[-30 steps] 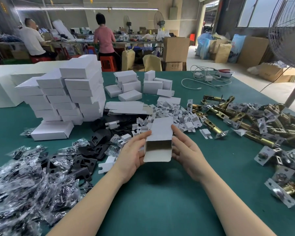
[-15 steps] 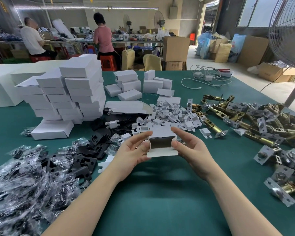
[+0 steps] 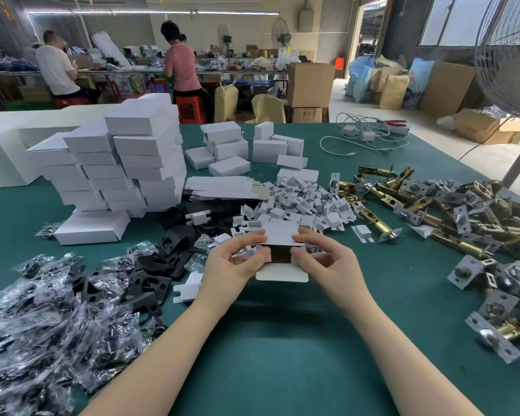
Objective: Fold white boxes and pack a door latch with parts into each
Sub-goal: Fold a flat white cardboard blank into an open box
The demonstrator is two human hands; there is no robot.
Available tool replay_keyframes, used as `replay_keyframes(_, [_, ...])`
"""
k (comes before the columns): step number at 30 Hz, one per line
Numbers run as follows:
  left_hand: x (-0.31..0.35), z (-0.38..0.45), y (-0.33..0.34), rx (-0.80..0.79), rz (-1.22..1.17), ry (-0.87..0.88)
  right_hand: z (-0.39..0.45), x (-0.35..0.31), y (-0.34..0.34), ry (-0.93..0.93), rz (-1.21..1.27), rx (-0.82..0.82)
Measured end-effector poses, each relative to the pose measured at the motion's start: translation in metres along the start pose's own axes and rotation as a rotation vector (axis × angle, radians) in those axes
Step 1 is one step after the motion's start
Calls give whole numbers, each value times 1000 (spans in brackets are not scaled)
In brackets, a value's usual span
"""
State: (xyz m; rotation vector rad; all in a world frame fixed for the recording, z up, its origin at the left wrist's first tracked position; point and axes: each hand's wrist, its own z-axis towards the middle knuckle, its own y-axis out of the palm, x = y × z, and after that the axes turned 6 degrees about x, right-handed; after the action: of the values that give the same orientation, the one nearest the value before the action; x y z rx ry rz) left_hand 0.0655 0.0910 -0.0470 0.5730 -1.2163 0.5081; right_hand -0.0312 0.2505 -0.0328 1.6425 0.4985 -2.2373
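Note:
I hold a small white box [image 3: 281, 273] above the green table [image 3: 282, 355], its open end facing me with a flap hanging down. My left hand [image 3: 231, 265] grips its left side and my right hand [image 3: 327, 261] grips its right side, fingers curled onto the side flaps. Brass door latches [image 3: 433, 211] lie heaped at the right. Small white card inserts [image 3: 300, 202] are piled just beyond the box. Black plates [image 3: 150, 280] and bagged parts [image 3: 42, 325] lie at the left. Flat box blanks [image 3: 222, 187] lie behind the inserts.
A tall stack of folded white boxes [image 3: 126, 163] stands at the left rear, with more boxes [image 3: 252, 145] mid-rear. White cables [image 3: 370, 136] lie at the far right corner. A fan [image 3: 511, 55] stands at the right. Two people work at a bench behind.
The box was turned from lying lengthwise to open end toward me and raised. Both hands closed in on its sides, fingers now curled over the end flaps.

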Motion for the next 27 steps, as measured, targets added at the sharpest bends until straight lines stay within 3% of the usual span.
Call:
replay_keyframes(5, [-2,1,0,62,-33,64,-8,0,8,-187,-118,2])
replay_keyframes(17, [-6,0,1,20,23,-18,-3,7,5,-123,-10,54])
replay_keyframes(20, [-8,1,1,39,-4,-10,-4,8,5,-290,-129,72])
replay_keyframes(23, [-7,1,1,76,-22,2,-5,11,1,-449,-323,-26])
replay_keyframes(27, [-5,2,2,72,-39,-25,-7,11,0,-460,-482,-99])
